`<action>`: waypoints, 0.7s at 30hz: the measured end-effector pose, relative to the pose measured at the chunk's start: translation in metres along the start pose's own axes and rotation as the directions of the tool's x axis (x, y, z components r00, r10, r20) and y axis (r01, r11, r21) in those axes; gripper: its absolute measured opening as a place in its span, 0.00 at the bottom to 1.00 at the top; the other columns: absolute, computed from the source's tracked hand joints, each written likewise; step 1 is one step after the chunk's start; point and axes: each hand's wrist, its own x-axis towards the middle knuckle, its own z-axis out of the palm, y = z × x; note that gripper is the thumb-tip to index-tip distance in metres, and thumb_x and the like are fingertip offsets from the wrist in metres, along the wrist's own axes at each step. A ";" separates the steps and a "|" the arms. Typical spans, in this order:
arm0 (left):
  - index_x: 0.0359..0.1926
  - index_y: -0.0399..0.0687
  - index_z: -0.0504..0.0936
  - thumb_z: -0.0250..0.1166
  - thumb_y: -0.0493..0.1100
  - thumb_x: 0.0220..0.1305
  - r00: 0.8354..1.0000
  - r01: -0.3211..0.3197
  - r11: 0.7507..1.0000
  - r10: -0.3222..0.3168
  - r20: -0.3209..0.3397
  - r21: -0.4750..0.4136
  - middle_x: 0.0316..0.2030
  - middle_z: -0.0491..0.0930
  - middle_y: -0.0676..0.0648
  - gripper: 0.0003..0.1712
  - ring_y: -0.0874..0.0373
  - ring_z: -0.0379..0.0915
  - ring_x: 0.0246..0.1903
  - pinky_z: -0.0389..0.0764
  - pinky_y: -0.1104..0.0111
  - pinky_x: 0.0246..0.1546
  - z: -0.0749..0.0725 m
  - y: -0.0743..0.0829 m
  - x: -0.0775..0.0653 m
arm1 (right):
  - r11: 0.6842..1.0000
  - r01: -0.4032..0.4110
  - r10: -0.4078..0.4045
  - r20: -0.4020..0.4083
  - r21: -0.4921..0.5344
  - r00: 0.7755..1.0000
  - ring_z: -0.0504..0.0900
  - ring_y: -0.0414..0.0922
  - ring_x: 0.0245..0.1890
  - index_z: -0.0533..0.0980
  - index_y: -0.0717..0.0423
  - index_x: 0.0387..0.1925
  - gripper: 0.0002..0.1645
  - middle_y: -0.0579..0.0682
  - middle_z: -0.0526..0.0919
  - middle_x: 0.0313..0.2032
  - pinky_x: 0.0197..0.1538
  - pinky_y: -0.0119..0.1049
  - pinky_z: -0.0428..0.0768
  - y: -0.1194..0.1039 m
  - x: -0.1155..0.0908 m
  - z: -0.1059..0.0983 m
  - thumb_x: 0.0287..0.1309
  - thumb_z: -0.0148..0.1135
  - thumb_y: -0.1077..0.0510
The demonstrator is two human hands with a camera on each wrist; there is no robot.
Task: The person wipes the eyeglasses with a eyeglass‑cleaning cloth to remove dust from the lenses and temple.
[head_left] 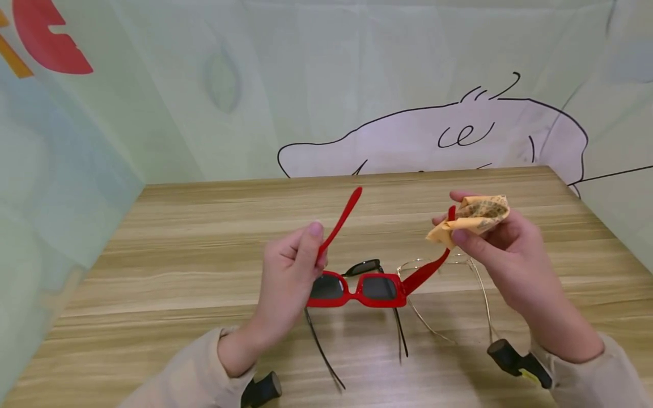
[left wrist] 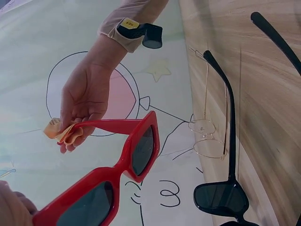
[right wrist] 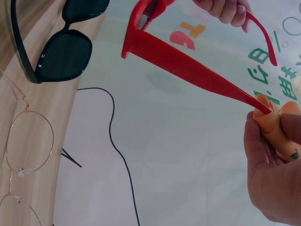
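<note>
A pair of red sunglasses with dark lenses is held up over the table, arms unfolded. My left hand pinches the left temple arm near the frame, and that arm's tip sticks out past the thumb. At the other side, my right hand holds a folded orange printed cloth between thumb and fingers. The cloth wraps round the end of the right temple arm, as the right wrist view shows. In the left wrist view, the cloth bunches at the right fingertips.
Black sunglasses lie on the wooden table below the red pair, arms toward me. Beside them on the right are thin gold-rimmed glasses. A printed backdrop stands behind the table's far edge.
</note>
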 end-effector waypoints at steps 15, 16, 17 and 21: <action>0.15 0.35 0.69 0.53 0.41 0.70 0.998 0.058 0.998 -0.058 0.007 0.013 0.11 0.64 0.46 0.24 0.56 0.59 0.14 0.59 0.71 0.16 0.002 -0.002 -0.001 | 0.906 0.423 -0.400 -0.313 0.004 0.861 0.79 0.59 0.46 0.64 0.81 0.53 0.27 0.71 0.78 0.42 0.47 0.38 0.78 -0.016 0.007 -0.004 0.48 0.54 0.84; 0.15 0.35 0.69 0.53 0.41 0.70 0.998 0.064 0.998 -0.064 0.004 0.012 0.12 0.64 0.46 0.24 0.56 0.59 0.14 0.58 0.72 0.16 0.002 -0.002 -0.001 | 0.888 0.458 -0.447 -0.296 -0.036 0.844 0.78 0.61 0.47 0.63 0.82 0.53 0.28 0.73 0.77 0.42 0.47 0.40 0.77 -0.015 0.004 -0.002 0.47 0.56 0.84; 0.16 0.36 0.69 0.52 0.42 0.70 0.998 0.070 0.998 -0.070 0.004 0.008 0.12 0.65 0.46 0.24 0.56 0.59 0.14 0.59 0.72 0.16 0.003 -0.002 0.000 | 0.873 0.481 -0.486 -0.255 -0.084 0.836 0.77 0.62 0.47 0.63 0.83 0.53 0.29 0.75 0.76 0.42 0.48 0.40 0.77 -0.014 0.001 0.001 0.46 0.57 0.83; 0.19 0.35 0.70 0.50 0.45 0.71 0.994 0.111 0.993 -0.111 0.004 -0.043 0.13 0.64 0.45 0.24 0.57 0.59 0.14 0.60 0.74 0.16 0.007 0.000 0.002 | 0.876 0.429 -0.427 0.059 -0.218 0.902 0.75 0.59 0.52 0.61 0.77 0.59 0.32 0.72 0.75 0.49 0.49 0.39 0.76 -0.003 -0.009 0.027 0.51 0.58 0.79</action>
